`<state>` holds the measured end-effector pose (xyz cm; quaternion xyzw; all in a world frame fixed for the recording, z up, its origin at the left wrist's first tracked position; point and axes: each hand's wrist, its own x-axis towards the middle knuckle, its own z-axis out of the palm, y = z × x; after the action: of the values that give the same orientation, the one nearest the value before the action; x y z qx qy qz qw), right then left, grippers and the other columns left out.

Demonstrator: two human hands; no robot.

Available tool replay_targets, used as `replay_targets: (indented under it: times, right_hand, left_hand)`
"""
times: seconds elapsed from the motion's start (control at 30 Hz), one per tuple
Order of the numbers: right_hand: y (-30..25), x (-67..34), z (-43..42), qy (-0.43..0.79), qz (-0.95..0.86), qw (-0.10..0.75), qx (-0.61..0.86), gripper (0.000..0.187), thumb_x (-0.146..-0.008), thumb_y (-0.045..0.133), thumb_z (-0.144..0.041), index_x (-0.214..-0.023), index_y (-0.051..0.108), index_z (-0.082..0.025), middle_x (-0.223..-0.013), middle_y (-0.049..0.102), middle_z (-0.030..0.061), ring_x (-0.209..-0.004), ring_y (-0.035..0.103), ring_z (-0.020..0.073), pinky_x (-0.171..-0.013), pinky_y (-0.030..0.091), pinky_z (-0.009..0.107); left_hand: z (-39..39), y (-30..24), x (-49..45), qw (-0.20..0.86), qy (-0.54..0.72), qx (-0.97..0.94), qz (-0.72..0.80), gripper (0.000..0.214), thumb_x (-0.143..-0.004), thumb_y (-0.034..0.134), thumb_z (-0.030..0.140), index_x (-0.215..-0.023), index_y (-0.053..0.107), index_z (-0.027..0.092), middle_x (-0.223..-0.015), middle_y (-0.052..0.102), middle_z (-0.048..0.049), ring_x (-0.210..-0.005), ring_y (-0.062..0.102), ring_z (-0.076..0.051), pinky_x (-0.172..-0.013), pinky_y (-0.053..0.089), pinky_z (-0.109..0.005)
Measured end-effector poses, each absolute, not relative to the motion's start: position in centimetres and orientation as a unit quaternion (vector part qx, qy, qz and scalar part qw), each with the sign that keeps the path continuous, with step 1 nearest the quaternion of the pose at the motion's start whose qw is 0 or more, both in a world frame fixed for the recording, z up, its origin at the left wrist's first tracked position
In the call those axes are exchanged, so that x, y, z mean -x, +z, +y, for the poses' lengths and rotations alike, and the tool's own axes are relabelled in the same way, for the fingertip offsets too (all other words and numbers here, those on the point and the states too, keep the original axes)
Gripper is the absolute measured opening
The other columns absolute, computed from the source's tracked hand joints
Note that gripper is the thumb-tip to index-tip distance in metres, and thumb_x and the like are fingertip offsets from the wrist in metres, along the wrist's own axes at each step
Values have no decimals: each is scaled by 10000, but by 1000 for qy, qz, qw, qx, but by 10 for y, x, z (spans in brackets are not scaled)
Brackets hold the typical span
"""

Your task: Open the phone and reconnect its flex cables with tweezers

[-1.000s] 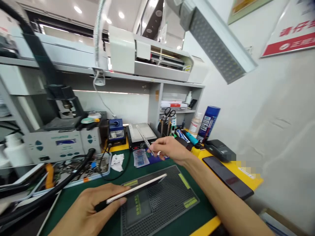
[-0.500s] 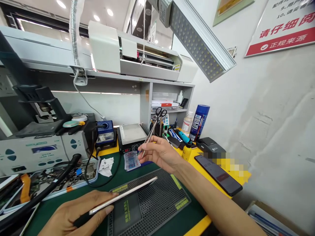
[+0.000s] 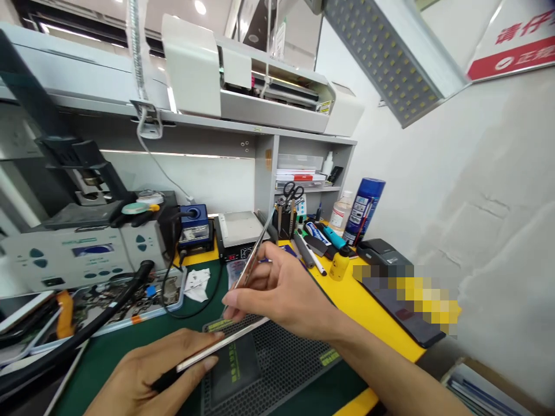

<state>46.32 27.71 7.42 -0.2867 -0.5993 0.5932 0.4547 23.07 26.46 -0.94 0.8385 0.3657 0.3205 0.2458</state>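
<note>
My left hand (image 3: pixel 147 370) is closed around a thin phone (image 3: pixel 225 343) with a pale edge. The phone is seen almost edge-on, its faces mostly hidden, tilted above a dark perforated work mat (image 3: pixel 299 364). Metal tweezers (image 3: pixel 256 251) are pinched in my right hand (image 3: pixel 286 292), their far end pointing up toward the shelf. That hand sits just above the phone's far half and covers part of it. The tweezers' lower tips are behind my fingers, so I cannot tell whether they touch the phone.
A parts tray (image 3: pixel 130 312) and a black hose (image 3: pixel 108 306) lie left. Behind stand a soldering station (image 3: pixel 193 228), a hot plate (image 3: pixel 243 225) and a tool holder with scissors (image 3: pixel 293 190). A yellow bottle (image 3: pixel 339 264) and a dark phone (image 3: pixel 390 303) are right.
My right hand with the tweezers has come down and nearer, from above the small plastic bag to over the phone. My view has shifted slightly; my left hand keeps its grip.
</note>
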Motion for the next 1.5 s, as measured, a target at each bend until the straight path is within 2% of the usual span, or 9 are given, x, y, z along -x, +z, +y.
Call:
replay_targets:
  times: [0.13, 0.23, 0.33, 0.47, 0.63, 0.93, 1.2, 1.5]
  right_hand:
    - [81, -455, 272, 565, -628, 421, 329, 326, -850, 747, -276, -1097, 551, -190, -707, 698, -16, -653, 708, 159, -650, 598, 294]
    - [81, -446, 268, 532, -669, 388, 345, 147, -928, 645, -287, -1007, 576, -185, -725, 683, -1, -673, 697, 161, -658, 590, 295]
    - [75, -437, 262, 458, -714, 379, 370, 89, -956, 598, -303, -954, 578, -216, -782, 648, -7, -742, 663, 160, -666, 561, 276]
    - [64, -432, 258, 370, -748, 372, 406, 108, -966, 567, -334, -926, 583, -234, -804, 641, 6, -759, 640, 174, -620, 518, 260]
    - [57, -432, 261, 323, -758, 373, 426, 111, -946, 586, -348, -906, 592, -245, -814, 652, 19, -754, 646, 190, -578, 501, 262]
    - [53, -432, 261, 325, -759, 366, 429, 123, -953, 585, -373, -906, 600, -261, -838, 669, 19, -785, 650, 199, -608, 521, 272]
    - [53, -434, 261, 330, -755, 369, 430, 90, -940, 601, -353, -922, 606, -265, -790, 656, 3, -721, 636, 185, -576, 514, 260]
    - [55, -440, 261, 323, -756, 372, 432, 86, -945, 593, -329, -894, 588, -261, -760, 643, -9, -690, 637, 165, -570, 510, 246]
  left_hand:
    - [256, 9, -237, 310, 319, -821, 356, 281, -982, 560, 322, -1216, 715, 332, -1107, 744, -15, -928, 702, -182, -826, 548, -216]
    - [253, 17, -239, 343, 333, -807, 347, 268, -986, 560, 286, -1201, 720, 309, -1073, 736, -22, -926, 675, -174, -847, 514, -238]
    - [253, 18, -238, 349, 342, -805, 337, 236, -988, 551, 251, -1116, 749, 271, -944, 727, -21, -861, 650, -165, -798, 488, -245]
    - [254, 18, -236, 339, 341, -810, 336, 229, -990, 535, 261, -1011, 759, 217, -871, 716, -37, -794, 622, -168, -752, 469, -260]
    - [255, 15, -234, 334, 340, -813, 335, 233, -998, 525, 269, -959, 745, 204, -856, 708, -32, -776, 600, -157, -734, 446, -256]
    - [256, 15, -233, 337, 339, -812, 336, 222, -989, 527, 234, -941, 742, 205, -815, 689, -23, -745, 565, -153, -705, 423, -258]
    - [255, 16, -233, 338, 336, -813, 335, 236, -997, 522, 261, -961, 749, 209, -823, 698, -23, -751, 580, -154, -718, 441, -260]
    - [255, 17, -234, 345, 333, -815, 326, 229, -1002, 517, 233, -975, 744, 223, -929, 730, -22, -824, 623, -157, -770, 465, -253]
